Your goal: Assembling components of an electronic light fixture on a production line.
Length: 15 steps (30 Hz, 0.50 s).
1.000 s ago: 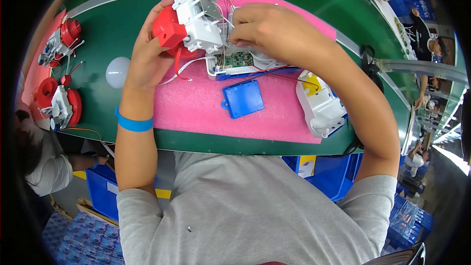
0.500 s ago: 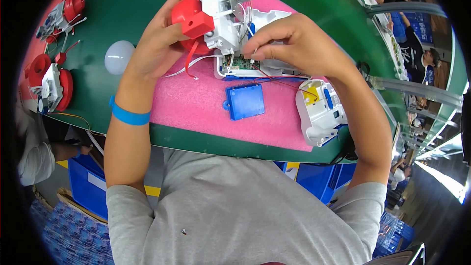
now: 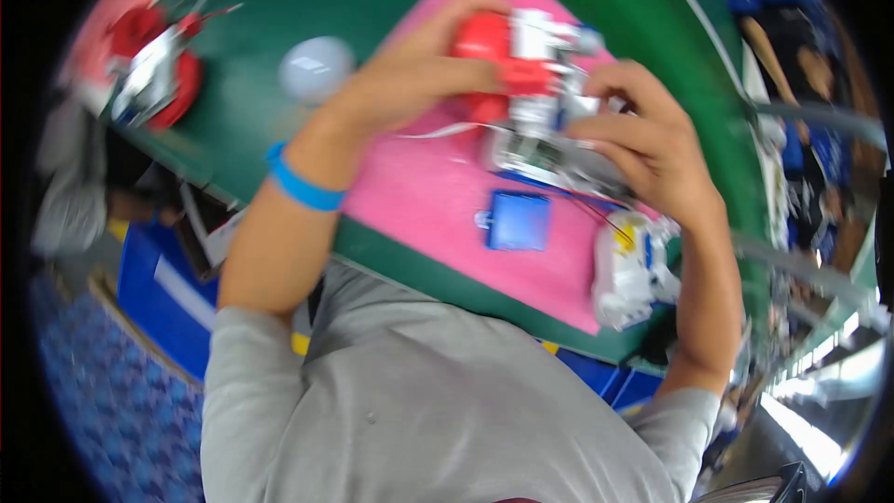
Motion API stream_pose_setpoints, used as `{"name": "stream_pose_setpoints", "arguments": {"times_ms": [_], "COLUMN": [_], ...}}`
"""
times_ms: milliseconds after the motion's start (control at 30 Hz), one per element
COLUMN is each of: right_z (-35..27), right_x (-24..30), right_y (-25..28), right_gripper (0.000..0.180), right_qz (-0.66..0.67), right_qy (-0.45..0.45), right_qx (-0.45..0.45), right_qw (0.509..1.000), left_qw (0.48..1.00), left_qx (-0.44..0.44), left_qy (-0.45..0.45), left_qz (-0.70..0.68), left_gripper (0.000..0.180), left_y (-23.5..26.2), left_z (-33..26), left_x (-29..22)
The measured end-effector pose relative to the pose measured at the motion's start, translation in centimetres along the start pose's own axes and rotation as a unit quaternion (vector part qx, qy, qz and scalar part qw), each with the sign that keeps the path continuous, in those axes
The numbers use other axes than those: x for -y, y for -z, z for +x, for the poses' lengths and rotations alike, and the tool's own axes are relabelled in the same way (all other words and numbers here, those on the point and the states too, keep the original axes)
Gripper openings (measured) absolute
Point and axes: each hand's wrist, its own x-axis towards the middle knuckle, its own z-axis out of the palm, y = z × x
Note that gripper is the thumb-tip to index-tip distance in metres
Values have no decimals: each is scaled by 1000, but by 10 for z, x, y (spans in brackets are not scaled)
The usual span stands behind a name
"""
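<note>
At upper centre, the red-and-white mechanism (image 3: pixel 482 39) looks like smooth plastic, blurred. Below it, the blue cover (image 3: pixel 519 221) is smooth plastic with a slight sheen; right of that, the white housing (image 3: pixel 618 281) is also plastic. The pale dome (image 3: pixel 317 68) at upper left shines glossily. The mat (image 3: pixel 419 194) looks like soft matt foam, the green tabletop (image 3: pixel 237 121) smooth, the grey shirt (image 3: pixel 456 401) matt cloth.

The shirt (image 3: pixel 503 401) was grey, with short sleeves (image 3: pixel 250 363), soft folds down the front and one small, blurred mark (image 3: pixel 372 417). A flat blue band (image 3: pixel 301 184) circled the left forearm (image 3: pixel 279 256) near the wrist; the hands (image 3: pixel 652 140) were bare.
</note>
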Motion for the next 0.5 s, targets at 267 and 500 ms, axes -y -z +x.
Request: {"name": "stream_pose_setpoints", "arguments": {"times_ms": [267, 500], "right_z": [-3, -1], "right_x": [-16, -8], "right_y": [-21, -22], "right_gripper": [18, 18], "right_qz": [240, 216], "right_qy": [-222, -204], "right_qx": [-90, -92], "right_qw": [941, 950], "left_qw": [868, 790], "left_qx": [-138, -124], "left_qy": [-75, -426], "left_qz": [470, 422], "left_gripper": [60, 10], "left_y": [-18, -19], "left_z": [-43, -249], "left_x": [-24, 7]}}
